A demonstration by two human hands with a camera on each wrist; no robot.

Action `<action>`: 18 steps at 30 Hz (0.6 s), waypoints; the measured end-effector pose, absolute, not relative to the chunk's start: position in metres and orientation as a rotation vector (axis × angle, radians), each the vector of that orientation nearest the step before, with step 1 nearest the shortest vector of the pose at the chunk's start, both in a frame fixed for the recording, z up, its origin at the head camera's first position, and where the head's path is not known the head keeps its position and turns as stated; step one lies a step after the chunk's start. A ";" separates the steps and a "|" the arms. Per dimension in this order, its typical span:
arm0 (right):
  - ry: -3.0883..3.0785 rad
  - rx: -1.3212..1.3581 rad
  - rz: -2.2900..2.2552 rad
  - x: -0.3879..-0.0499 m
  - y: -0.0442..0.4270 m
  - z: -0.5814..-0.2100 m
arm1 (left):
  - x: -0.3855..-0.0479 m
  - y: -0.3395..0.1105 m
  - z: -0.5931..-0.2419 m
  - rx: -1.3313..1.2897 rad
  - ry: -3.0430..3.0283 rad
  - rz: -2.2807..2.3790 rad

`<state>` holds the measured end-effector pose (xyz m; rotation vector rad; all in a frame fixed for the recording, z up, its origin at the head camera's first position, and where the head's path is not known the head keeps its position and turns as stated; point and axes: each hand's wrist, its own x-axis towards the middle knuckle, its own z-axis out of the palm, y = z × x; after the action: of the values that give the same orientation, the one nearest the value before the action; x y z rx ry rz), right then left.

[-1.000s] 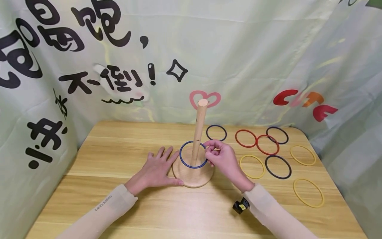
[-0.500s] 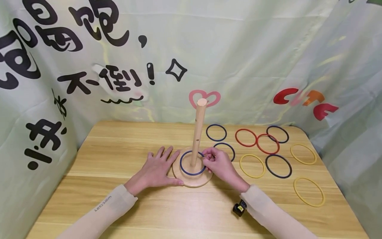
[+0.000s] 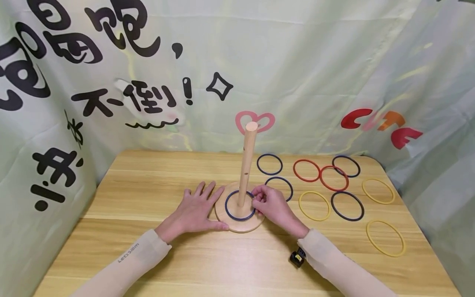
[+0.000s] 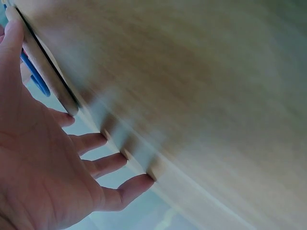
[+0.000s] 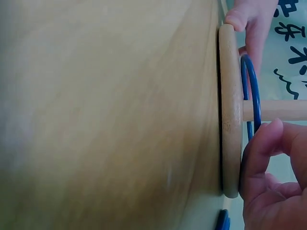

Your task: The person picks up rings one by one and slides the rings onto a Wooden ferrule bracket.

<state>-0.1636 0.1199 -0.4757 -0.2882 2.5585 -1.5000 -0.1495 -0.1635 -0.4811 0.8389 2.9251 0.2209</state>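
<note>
A blue ring [image 3: 239, 219] encircles the wooden peg [image 3: 246, 165], near its round base [image 3: 245, 226]; the right hand [image 3: 273, 205] pinches the ring, while the left hand [image 3: 194, 212] (fingers spread) touches the base's left edge. Other rings [image 3: 309, 181] lie right of the peg on the surface [image 3: 130, 198].

Left grip [image 3: 196, 212] lies spread, right grip [image 3: 273, 205] pinches.
</note>
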 end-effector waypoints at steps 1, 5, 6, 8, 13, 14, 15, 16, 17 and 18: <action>2.576 -0.301 -1.481 -0.164 0.120 -0.475 | -0.150 -0.164 -0.481 0.839 2.925 0.220; 2.619 -0.343 -1.425 -0.165 0.120 -0.475 | -0.150 -0.163 -0.481 0.840 2.928 0.216; 2.622 -0.349 -1.419 -0.164 0.120 -0.474 | -0.150 -0.163 -0.481 0.841 2.930 0.215; 2.623 -0.357 -1.410 -0.164 0.121 -0.474 | -0.150 -0.163 -0.480 0.843 2.934 0.211; 2.692 -0.378 -1.355 -0.160 0.129 -0.473 | -0.149 -0.163 -0.481 0.847 2.938 0.214; 2.707 -0.378 -1.346 -0.158 0.131 -0.472 | -0.149 -0.163 -0.481 0.848 2.938 0.216; 2.720 -0.382 -1.342 -0.156 0.134 -0.471 | -0.149 -0.163 -0.481 0.848 2.937 0.216; 2.722 -0.377 -1.349 -0.154 0.136 -0.471 | -0.149 -0.163 -0.481 0.848 2.936 0.216; 2.718 -0.373 -1.360 -0.152 0.140 -0.470 | -0.149 -0.163 -0.481 0.847 2.932 0.218; 2.706 -0.364 -1.379 -0.150 0.143 -0.470 | -0.148 -0.163 -0.480 0.848 2.931 0.225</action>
<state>-0.1499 0.1430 -0.4698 -0.3640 2.7063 -1.3788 -0.1481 -0.1628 -0.4799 0.8475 2.9311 0.2247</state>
